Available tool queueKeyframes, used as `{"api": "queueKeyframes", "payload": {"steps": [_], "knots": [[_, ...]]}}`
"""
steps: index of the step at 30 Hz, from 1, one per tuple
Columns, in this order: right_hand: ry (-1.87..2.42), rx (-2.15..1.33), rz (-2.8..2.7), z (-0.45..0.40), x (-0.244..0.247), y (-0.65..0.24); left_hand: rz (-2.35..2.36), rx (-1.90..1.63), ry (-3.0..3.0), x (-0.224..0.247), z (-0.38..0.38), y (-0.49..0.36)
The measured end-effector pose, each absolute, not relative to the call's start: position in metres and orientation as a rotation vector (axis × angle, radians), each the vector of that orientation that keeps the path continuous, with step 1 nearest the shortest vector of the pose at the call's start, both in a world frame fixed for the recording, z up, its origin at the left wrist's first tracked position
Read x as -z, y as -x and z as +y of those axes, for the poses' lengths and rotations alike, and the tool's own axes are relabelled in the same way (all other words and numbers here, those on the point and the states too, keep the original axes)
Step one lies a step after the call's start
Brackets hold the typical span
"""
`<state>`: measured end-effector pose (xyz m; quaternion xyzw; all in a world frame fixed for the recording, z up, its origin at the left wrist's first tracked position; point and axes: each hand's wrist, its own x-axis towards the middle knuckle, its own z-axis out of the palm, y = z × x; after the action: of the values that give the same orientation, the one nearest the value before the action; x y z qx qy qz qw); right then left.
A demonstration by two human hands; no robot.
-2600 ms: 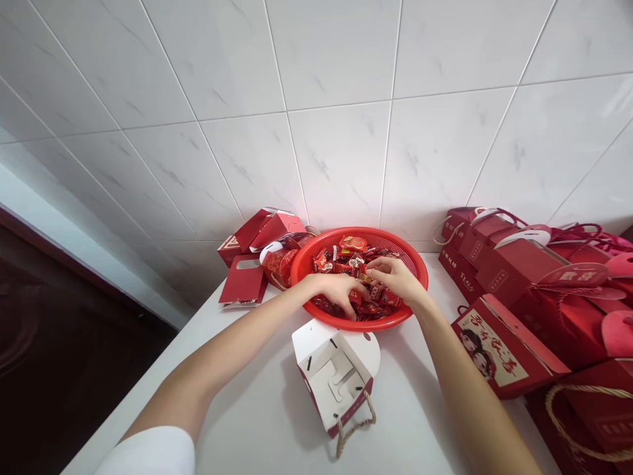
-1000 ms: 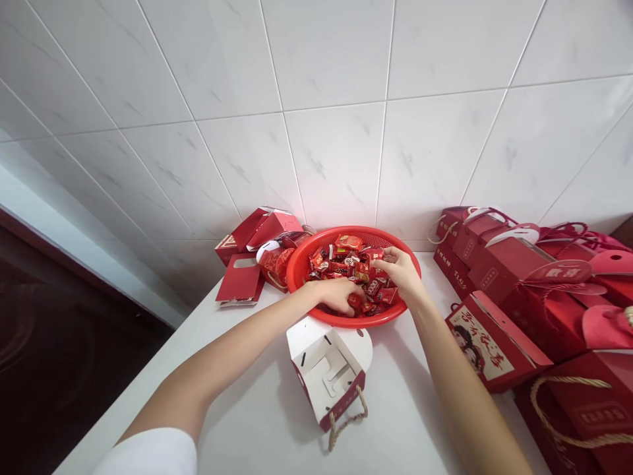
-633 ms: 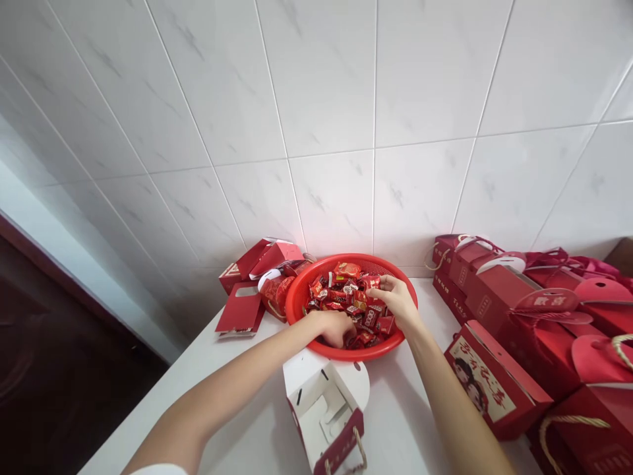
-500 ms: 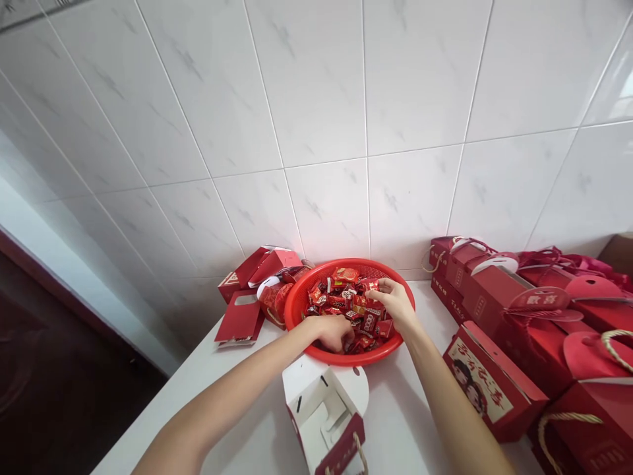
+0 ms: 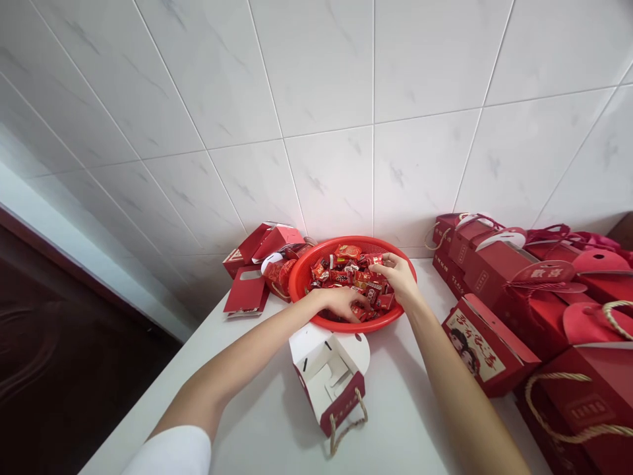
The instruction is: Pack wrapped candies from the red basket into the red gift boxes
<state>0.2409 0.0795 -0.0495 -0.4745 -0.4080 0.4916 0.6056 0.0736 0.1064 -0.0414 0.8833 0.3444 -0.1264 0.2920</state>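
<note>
A red plastic basket (image 5: pixel 295 274) on the white table holds many red-wrapped candies (image 5: pixel 340 276). My left hand (image 5: pixel 345 302) reaches in over the basket's near side, its thumb and fingers closed round a wrapped candy among the pile. At the right side, my right hand (image 5: pixel 399 278) pinches a red wrapped candy (image 5: pixel 374 260) between thumb and fingertips, just above the others. In front of the basket lies an open gift box (image 5: pixel 341 404), white inside and dark red outside, with a rope handle. I see no candy inside it.
Red gift boxes (image 5: pixel 507 267) with rope handles and ribbons crowd the right side. One box (image 5: pixel 487 346) with a printed picture leans nearest my right forearm. Folded red cartons (image 5: pixel 247 290) lie left of the basket. A tiled wall (image 5: pixel 326 185) rises behind the table (image 5: pixel 262 409).
My left hand has shifted slightly right within the basket, and its fingers have come more into sight. My right hand stays at the basket's right side. The camera view has tilted down.
</note>
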Motion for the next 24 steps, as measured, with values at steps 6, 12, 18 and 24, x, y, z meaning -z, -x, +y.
{"api": "queueKeyframes", "payload": {"steps": [6, 12, 18, 24], "knots": [[1.112, -1.139, -0.960, 0.079, 0.048, -0.242, 1.000, 0.257, -2.456, 0.044, 0.106, -0.077], [1.101, -1.150, -1.028, 0.079, 0.050, -0.243, 1.138, -0.360, -1.958, 0.041, 0.117, -0.065], [1.097, -1.331, -1.065, 0.075, 0.047, -0.241, 1.068, -0.663, -1.677, 0.044, 0.124, -0.063], [1.025, -1.482, -1.166, 0.071, 0.044, -0.239, 1.049, -0.644, -1.593, 0.041, 0.121, -0.065]]}}
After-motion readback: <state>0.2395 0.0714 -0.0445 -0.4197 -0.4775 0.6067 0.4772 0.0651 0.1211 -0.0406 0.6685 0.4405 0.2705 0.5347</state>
